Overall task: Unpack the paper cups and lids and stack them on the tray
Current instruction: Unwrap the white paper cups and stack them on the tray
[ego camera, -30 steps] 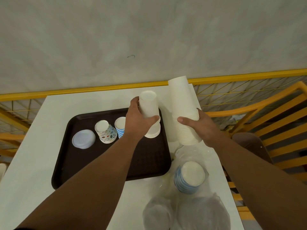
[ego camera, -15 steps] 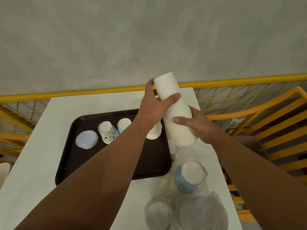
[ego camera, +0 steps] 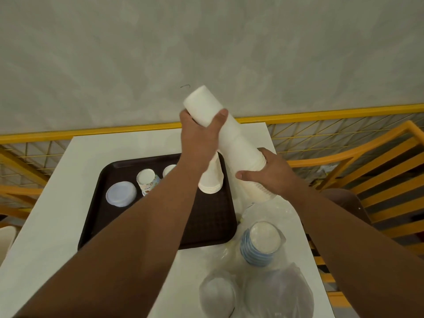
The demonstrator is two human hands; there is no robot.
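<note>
A long stack of white paper cups (ego camera: 231, 143) is held tilted above the table's right side, its closed end pointing up and left. My left hand (ego camera: 199, 136) grips the upper part of that stack. My right hand (ego camera: 268, 175) grips it near the lower, open end. On the dark brown tray (ego camera: 158, 235) stand a short upturned stack of white cups (ego camera: 212, 180), a patterned cup (ego camera: 148, 181), a blue-striped cup (ego camera: 169, 169) partly hidden by my left arm, and a pile of translucent lids (ego camera: 120, 193).
Clear plastic bags (ego camera: 263, 292) lie at the near right of the white table (ego camera: 52, 226), one holding a stack of blue-striped cups (ego camera: 261, 242), another lids (ego camera: 218, 294). Yellow railing (ego camera: 332, 113) runs behind; a yellow chair (ego camera: 378, 171) stands at the right.
My left hand left the short white stack on the tray and took hold of the top of the long stack, which has since tilted and risen to the left.
</note>
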